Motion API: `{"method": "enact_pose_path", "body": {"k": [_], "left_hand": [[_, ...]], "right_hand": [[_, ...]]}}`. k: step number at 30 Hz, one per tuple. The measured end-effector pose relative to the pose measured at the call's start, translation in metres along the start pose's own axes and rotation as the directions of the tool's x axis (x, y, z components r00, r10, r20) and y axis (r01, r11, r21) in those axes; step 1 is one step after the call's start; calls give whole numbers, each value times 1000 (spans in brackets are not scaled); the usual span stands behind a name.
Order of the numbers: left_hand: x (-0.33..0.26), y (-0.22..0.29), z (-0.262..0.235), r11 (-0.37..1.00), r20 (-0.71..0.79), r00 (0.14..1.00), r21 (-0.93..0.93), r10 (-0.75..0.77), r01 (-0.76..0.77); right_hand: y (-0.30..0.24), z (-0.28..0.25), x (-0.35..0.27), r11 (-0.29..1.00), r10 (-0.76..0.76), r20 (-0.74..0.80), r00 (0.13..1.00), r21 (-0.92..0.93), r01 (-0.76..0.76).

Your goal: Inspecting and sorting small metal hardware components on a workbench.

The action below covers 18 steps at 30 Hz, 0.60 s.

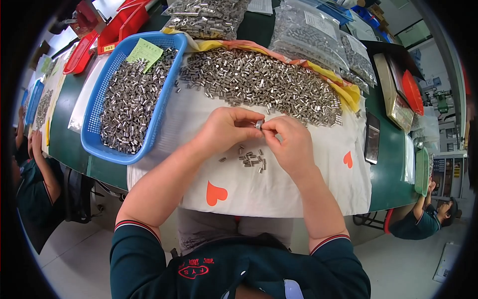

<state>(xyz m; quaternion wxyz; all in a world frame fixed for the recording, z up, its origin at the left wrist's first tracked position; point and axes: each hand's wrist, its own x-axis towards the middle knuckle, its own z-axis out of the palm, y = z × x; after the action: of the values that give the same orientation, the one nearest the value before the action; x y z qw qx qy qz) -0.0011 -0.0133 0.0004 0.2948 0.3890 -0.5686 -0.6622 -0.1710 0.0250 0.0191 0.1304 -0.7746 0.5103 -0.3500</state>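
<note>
My left hand [226,130] pinches a small silver metal sleeve [259,124] between thumb and fingers. From the other side my right hand [290,142] meets it with closed fingertips at the sleeve; whether they grip it or a second small piece, I cannot make out. Both hands are above a white cloth [318,184] with orange hearts. Just below them lies a small loose group of metal sleeves [254,160]. Beyond the hands spreads a large heap of similar short metal sleeves [264,82].
A blue basket [89,114] full of metal pieces, with a green slip, stands left. Bags of metal parts [204,20] and clear bags [308,37] line the back. A phone [372,138] lies right on the green table [393,184]. Co-workers sit at both sides.
</note>
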Motion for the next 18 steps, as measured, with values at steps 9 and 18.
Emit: {"method": "enact_pose_path", "body": {"k": [9,18], "left_hand": [[-1,-4,-2,982,65,998,-188,-6,18],[-9,5,8,952,285,956,267,71,-151]], "right_hand": [[13,-15,4,925,95,142,985,353,-140],[31,20,12,966,102,-74,992,-229,-117]]}}
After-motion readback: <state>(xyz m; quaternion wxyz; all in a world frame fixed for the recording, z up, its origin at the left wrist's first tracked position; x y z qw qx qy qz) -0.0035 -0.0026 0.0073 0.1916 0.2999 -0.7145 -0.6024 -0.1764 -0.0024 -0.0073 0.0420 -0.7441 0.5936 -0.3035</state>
